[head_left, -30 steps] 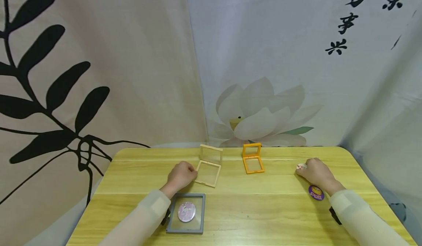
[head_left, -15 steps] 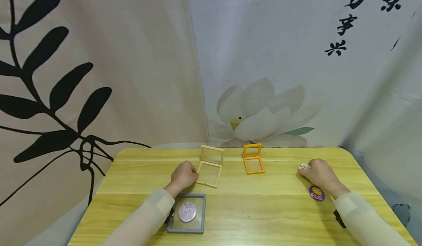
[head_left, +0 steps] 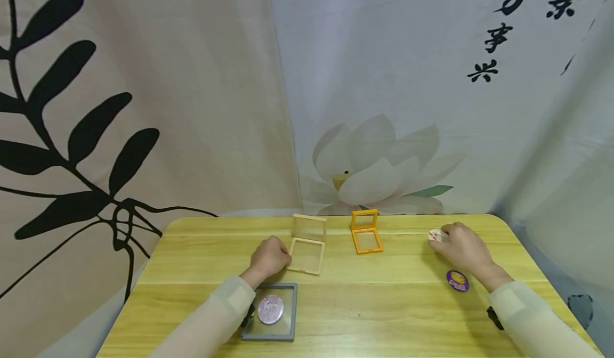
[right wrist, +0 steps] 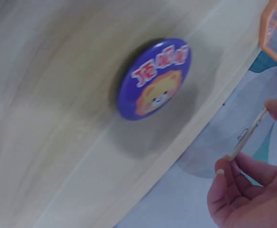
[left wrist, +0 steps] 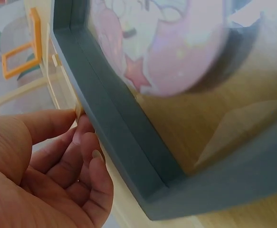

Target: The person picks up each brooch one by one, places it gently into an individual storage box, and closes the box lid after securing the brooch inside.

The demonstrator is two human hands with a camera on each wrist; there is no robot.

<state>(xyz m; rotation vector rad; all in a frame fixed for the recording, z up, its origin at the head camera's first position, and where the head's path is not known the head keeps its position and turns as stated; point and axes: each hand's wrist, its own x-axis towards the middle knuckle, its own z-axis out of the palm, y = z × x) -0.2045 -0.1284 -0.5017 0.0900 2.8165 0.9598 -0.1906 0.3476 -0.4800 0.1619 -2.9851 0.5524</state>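
Note:
My left hand (head_left: 269, 257) pinches the near left edge of an open cream-coloured display frame (head_left: 306, 271) with clear panels. The left wrist view shows the thumb and index finger of that hand (left wrist: 57, 166) meeting at the cream edge. At the far right, my right hand (head_left: 462, 246) holds a round white badge (head_left: 437, 235) with reddish marks by its rim. In the right wrist view the badge (right wrist: 247, 136) is edge-on, a metal pin on its back, between thumb and fingers. A purple button badge (head_left: 458, 281) with a yellow bear face lies on the table beneath the right wrist.
A grey frame (head_left: 268, 338) with a pink button badge (head_left: 271, 309) behind its clear film lies by the left forearm. Right of the cream frame, a small orange frame (head_left: 368, 251) stands open near the back edge of the wooden table (head_left: 374, 315). Curtains hang behind.
My left hand and the cream frame have shifted slightly to the right, and the frame sits a little straighter. The right hand keeps the white badge, which now shows more of its face.

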